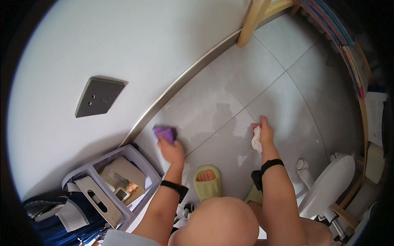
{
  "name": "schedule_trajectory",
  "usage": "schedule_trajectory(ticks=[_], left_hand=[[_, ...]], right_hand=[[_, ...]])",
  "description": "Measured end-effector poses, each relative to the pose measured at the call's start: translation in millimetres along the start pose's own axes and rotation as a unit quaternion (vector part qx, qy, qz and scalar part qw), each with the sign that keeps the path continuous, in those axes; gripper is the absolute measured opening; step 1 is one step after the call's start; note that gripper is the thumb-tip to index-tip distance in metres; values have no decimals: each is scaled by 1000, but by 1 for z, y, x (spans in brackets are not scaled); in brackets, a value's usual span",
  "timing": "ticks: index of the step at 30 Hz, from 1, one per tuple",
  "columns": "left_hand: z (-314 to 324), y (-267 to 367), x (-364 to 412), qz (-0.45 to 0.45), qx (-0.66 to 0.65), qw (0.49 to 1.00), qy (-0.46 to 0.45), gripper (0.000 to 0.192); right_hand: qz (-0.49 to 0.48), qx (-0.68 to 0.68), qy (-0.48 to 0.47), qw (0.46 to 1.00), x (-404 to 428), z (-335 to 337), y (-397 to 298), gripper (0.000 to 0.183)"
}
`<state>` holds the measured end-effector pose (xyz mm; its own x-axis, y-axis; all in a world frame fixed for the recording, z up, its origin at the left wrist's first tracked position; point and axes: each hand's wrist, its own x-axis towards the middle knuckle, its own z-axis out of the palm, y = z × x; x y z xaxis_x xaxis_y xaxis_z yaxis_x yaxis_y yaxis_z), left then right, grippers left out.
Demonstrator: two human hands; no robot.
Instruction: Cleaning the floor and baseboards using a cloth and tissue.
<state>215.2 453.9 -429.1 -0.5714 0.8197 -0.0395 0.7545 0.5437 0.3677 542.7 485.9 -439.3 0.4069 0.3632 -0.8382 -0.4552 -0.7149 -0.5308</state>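
My left hand (172,150) grips a purple cloth (166,134), slightly blurred, low over the grey tiled floor (215,123) close to the metal baseboard (190,72). I cannot tell whether the cloth presses on the tile. Farther right, my right hand (266,132) is closed around a crumpled white tissue (256,140), which hangs down from the fingers above the floor. Both wrists wear black straps. Between the forearms, a foot in a pale green slipper (205,189) rests on the floor.
A lilac plastic bin (154,178) holding a cardboard box (140,176) stands by the wall at left, beside a dark blue bag (58,226). A dark socket plate (100,97) is on the wall. At right are a white chair base (327,184) and a wooden shelf with books (326,18).
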Motion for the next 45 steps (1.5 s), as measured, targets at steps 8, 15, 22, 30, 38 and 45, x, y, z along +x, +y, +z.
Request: schedule_trajectory(ticks=[8,15,22,30,38,45], left_hand=[[54,192,-74,389,-161,862,-284,65],[29,215,-65,494,-29,709,-502,44],[10,222,-70,465,-71,741,-480,37],[-11,210,-67,467,-88,747,-465,38],[-54,196,-26,433,-80,833,-335,47],[-99,246,55,428,-8,859,-281,37]], right_hand=[[-120,-183,-44,975,-32,-44,-7,41],[-6,-795,120,595,-124,-143,-158,23],[-25,-887,204,413,-119,-222,-103,27],[-44,-744,330,579,-124,-267,-62,20],[-34,-734,307,605,-134,-269,-63,20],[36,-755,236,611,-129,-254,-83,24]])
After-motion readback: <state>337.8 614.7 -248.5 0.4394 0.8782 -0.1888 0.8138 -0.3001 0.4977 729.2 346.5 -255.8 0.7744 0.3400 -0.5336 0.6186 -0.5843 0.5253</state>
